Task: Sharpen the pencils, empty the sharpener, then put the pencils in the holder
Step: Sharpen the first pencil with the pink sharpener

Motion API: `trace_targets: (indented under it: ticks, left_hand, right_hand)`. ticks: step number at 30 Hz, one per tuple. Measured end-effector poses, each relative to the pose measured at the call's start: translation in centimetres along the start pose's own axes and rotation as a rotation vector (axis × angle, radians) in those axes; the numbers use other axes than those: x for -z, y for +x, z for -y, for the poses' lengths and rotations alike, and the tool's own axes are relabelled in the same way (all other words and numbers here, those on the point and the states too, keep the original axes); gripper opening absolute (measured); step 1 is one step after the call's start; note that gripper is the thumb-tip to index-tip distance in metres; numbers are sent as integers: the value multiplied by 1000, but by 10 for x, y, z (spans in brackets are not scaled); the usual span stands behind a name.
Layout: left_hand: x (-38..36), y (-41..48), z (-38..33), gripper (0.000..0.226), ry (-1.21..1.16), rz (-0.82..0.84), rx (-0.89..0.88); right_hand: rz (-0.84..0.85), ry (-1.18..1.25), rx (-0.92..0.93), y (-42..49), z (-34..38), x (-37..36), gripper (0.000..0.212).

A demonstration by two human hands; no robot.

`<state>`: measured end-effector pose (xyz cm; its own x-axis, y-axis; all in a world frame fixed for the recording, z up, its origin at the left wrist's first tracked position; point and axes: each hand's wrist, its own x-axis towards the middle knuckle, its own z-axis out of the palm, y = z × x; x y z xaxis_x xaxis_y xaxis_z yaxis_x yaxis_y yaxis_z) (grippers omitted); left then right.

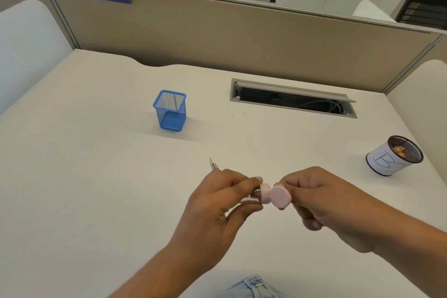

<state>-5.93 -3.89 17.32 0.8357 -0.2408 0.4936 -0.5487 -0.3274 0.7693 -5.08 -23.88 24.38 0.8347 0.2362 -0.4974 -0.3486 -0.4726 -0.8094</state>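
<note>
My left hand (223,197) grips one pink piece of the sharpener (265,192) between thumb and fingers. My right hand (314,195) pinches the other pink piece, a rounded cap (280,197), which touches the first piece or sits just beside it. Two sharpened pencil tips (213,164) stick out past my left hand on the desk; the rest of the pencils is hidden behind that hand. An empty blue mesh holder (170,111) stands upright farther back on the left.
A small round mesh bin (393,156) with a paper label and shavings inside stands at the right. An open cable slot (294,100) is cut into the white desk (96,176) near the beige partition (217,36).
</note>
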Motion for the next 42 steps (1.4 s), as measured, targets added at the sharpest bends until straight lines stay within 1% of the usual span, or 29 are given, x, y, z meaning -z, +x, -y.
trace_targets:
  ticks: [1,2,4,7,8,10,12,14,15,17,19,20,21,22,23,25,27,28,31,34,35,37,39,42]
  left_hand:
    - [2,2,0,29,-30,22,58]
    - [5,5,-1,29,-58,43,113]
    - [9,9,-1,26,-86,64,176]
    - [15,12,-4,25,-119,57,217]
    - [16,12,-4,25,-137,56,228]
    - [17,12,-5,25,-169,62,248]
    - [15,10,-4,26,-185,62,252]
    - [12,8,-2,27,-171,42,224]
    - [10,7,0,28,-154,21,196]
    - [5,4,3,29,-111,-13,138]
    - [0,2,7,31,-58,-24,87]
    - [-1,0,8,31,-26,-23,65]
    - [-2,-1,10,31,7,-17,50]
    - [-2,0,10,31,40,-1,56]
    - [-1,1,11,31,76,27,81]
    - [1,5,11,30,198,109,115]
    - [2,6,10,32,290,164,126]
    - [2,5,9,33,281,174,154]
    - [4,3,7,34,152,163,221]
    - [5,4,8,33,122,146,203]
    - [4,4,9,32,137,139,178]
    - [1,2,10,31,194,119,112]
    - [-3,0,12,31,277,100,28]
    - [-10,-5,19,26,403,73,-137]
  right_hand:
    - [-24,-56,33,0,1,-1,43]
    - [-65,-139,103,0,1,-2,44]
    - [-173,-326,314,0,-1,-2,42]
    - [-323,-704,646,3,-5,1,21]
    - [-356,-812,729,5,-5,1,20]
    - [-409,-924,815,9,-7,0,24]
    - [-421,-920,842,10,-6,-2,27]
    - [-371,-803,791,8,-5,-5,30]
    - [-336,-705,723,7,-5,-8,32]
    - [-283,-470,523,6,-5,-9,35]
    - [-208,-233,238,6,-5,-5,35]
    - [-157,-154,125,6,-4,-3,37]
    - [-120,-129,70,6,-3,-1,39]
    - [-110,-184,81,7,-3,0,39]
    - [-133,-317,153,7,-4,0,38]
    - [-199,-598,351,7,-10,-1,36]
    - [-227,-701,473,5,-12,0,32]
    - [-228,-771,532,5,-13,2,29]
    - [-284,-1010,703,9,-20,5,33]
    - [-338,-1045,762,12,-24,0,32]
    - [-337,-1013,747,12,-25,-1,32]
    - [-316,-880,648,13,-27,-5,32]
    - [-276,-648,448,17,-31,-9,33]
    - [-160,-214,58,21,-32,-9,42]
